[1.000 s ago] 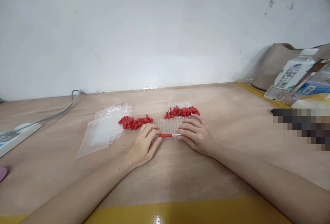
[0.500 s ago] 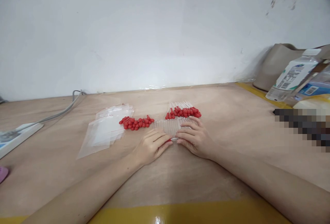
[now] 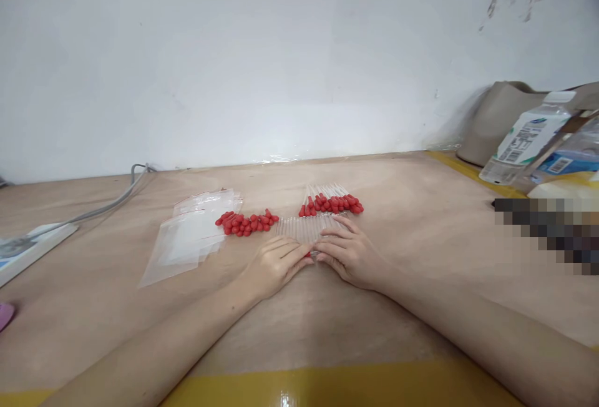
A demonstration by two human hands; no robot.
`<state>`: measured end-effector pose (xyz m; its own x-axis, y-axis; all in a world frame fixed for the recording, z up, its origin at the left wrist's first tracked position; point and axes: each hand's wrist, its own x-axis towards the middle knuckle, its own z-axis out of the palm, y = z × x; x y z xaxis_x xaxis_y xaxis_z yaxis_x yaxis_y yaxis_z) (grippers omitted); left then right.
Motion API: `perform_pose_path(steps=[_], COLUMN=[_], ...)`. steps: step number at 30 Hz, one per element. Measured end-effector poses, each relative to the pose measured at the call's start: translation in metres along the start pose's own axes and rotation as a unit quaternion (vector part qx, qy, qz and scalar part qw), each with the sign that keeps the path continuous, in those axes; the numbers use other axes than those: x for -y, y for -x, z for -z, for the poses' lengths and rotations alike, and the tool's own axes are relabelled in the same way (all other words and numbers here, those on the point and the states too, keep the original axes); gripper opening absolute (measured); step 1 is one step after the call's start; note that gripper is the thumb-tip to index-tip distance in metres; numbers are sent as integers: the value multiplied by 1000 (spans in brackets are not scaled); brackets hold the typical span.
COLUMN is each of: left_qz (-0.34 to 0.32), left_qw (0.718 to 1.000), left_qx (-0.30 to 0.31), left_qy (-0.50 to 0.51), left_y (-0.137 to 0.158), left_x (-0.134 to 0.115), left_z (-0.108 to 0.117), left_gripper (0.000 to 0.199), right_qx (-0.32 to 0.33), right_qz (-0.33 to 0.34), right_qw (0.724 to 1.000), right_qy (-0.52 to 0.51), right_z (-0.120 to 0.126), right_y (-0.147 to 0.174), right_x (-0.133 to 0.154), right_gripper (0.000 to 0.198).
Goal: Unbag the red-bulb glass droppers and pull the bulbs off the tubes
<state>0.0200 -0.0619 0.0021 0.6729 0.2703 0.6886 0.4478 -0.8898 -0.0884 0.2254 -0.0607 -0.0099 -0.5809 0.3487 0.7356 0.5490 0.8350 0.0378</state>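
Observation:
My left hand (image 3: 278,263) is closed, with a red rubber bulb (image 3: 307,255) pinched at its fingertips. Close against it, the closed thumb and fingers of my right hand (image 3: 349,254) grip a clear thin tube (image 3: 315,253) that meets the bulb. Most of both pieces is hidden by the fingers. Just beyond my hands lies a row of clear tubes (image 3: 299,229), partly under my right fingers. Loose red rubber bulbs (image 3: 248,224) are heaped to the left of that row. Behind it lie several droppers (image 3: 332,203), red bulbs toward me and thin pale tips pointing away.
Clear zip bags (image 3: 185,241) lie fanned out at the left. A grey cable (image 3: 107,203) runs to a white power strip (image 3: 42,251). At the right stand a plastic bottle (image 3: 526,138) and a grey-brown bin (image 3: 486,117). Yellow tape (image 3: 290,385) edges the table's front.
My right hand has shifted slightly left, so its fingertips now almost touch my left hand's and less of the clear tube shows between them. The other things stay put.

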Motion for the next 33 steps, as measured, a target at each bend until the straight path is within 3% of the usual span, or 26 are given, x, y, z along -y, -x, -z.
perform_pose_path(steps=[7, 17, 33], left_qz=[-16, -49, -58], left_qw=[1000, 998, 994], left_qx=[-3, -20, 13], left_qy=[-7, -38, -89], left_y=[-3, -3, -4], left_x=[-1, 2, -3], left_z=[1, 0, 2], left_gripper=[17, 30, 13], right_qx=[11, -7, -18], right_qz=[7, 38, 64], right_qw=[1000, 998, 998], right_qy=[-18, -57, 8], right_z=[1, -1, 0], right_y=[-1, -1, -2], right_x=[0, 0, 1], right_gripper=[17, 17, 13])
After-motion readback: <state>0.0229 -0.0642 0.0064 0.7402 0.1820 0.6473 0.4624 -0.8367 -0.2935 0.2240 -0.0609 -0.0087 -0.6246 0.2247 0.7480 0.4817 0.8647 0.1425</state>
